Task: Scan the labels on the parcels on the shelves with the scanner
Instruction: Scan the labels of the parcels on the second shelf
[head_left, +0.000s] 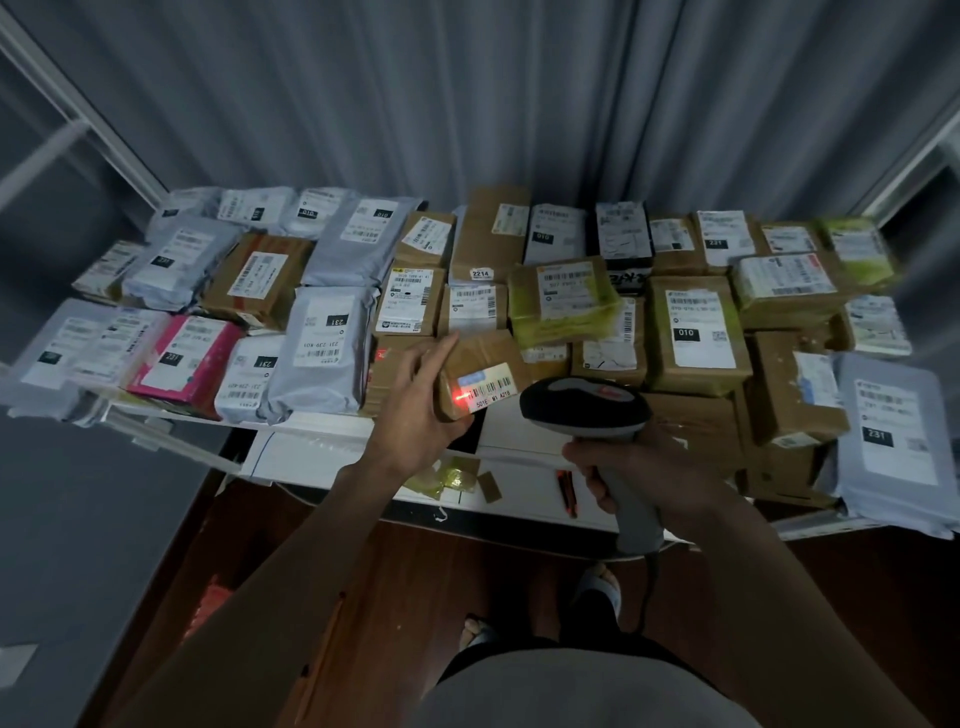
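My left hand (415, 405) grips a small brown cardboard parcel (483, 358) at the front edge of the shelf, tilting its label (491, 387) toward me. A red scanner light spot glows on the left end of that label. My right hand (618, 467) holds the handle of a grey and black barcode scanner (584, 410), whose head points at the parcel from the right, a short gap away. Many other parcels cover the shelf, each with a white label facing up.
Grey plastic mailers (324, 338) and a pink one (192, 364) fill the left side of the white shelf (311, 423); brown boxes (696, 332) stack on the right. A lower shelf holds scraps and a red pen (566, 491). Grey curtains hang behind. Wooden floor lies below.
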